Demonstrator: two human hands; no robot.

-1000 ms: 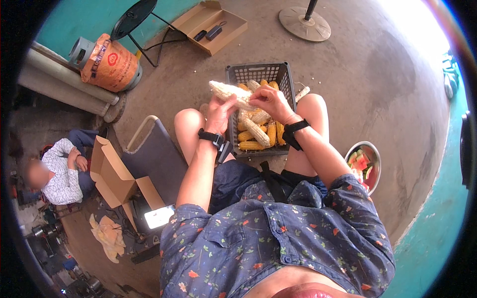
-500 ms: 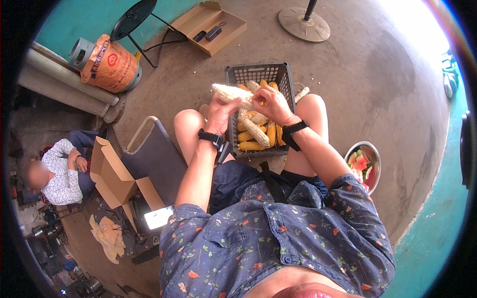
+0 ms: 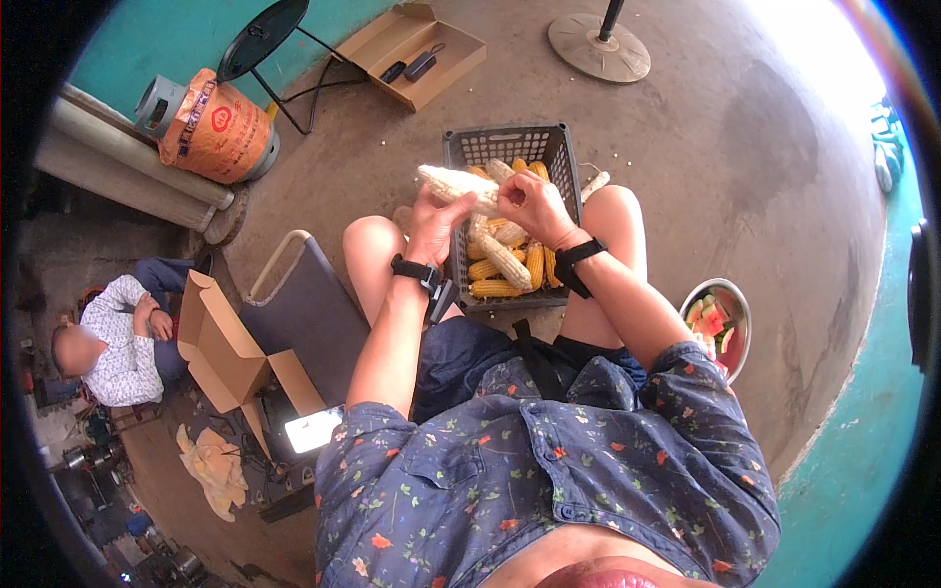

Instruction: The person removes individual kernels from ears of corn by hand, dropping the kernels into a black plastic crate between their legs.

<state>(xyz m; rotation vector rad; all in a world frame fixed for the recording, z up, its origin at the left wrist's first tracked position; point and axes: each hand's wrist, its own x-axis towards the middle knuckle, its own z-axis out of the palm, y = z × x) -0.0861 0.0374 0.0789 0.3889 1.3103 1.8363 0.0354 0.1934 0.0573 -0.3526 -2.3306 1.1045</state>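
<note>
A pale white corn cob (image 3: 449,182) is held sideways above a dark plastic crate (image 3: 571,167). My left hand (image 3: 431,223) wraps round its lower side, thumb along the kernels. At the cob's right end, my right hand (image 3: 537,208) is closed with fingers curled and pinched against it; whether loose kernels are between the fingertips I cannot make out. In the crate between my knees lie several yellow corn cobs (image 3: 535,263) and paler cobs (image 3: 507,261). Both wrists wear dark straps.
A bare cob (image 3: 595,186) lies just right of the crate. Near my right thigh stands a metal bowl (image 3: 743,338) of watermelon pieces. To my left are a chair (image 3: 304,304), an open cardboard box (image 3: 218,343) and a seated person (image 3: 123,338). Farther off stands a gas cylinder (image 3: 221,127).
Both hands and the cob stay almost in place. My right fingers have shifted very slightly at the cob's end.
</note>
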